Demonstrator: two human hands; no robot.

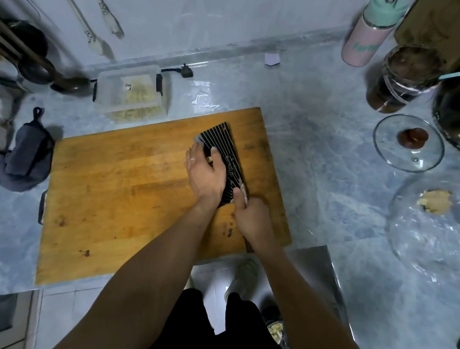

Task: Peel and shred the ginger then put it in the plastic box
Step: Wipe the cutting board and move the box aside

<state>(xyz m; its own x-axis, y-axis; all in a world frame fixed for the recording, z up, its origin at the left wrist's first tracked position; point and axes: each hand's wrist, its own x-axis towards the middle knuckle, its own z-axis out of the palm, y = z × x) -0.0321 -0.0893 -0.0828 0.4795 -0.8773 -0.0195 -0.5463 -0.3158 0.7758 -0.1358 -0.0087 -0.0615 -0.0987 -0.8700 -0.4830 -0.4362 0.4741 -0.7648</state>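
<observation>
We press our flat left hand (204, 170) on a black ridged cleaver (225, 158), right fingers (239, 197) curled around its handle, on the wooden board (133, 186). Behind the board, a clear plastic box (129, 90) holds shredded ginger (137, 91).

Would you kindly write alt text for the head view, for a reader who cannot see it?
A person's left hand presses flat on a black ribbed cleaver blade lying on a wooden cutting board, while the right hand grips the handle. A clear plastic box holding pale shreds sits behind the board.
</observation>
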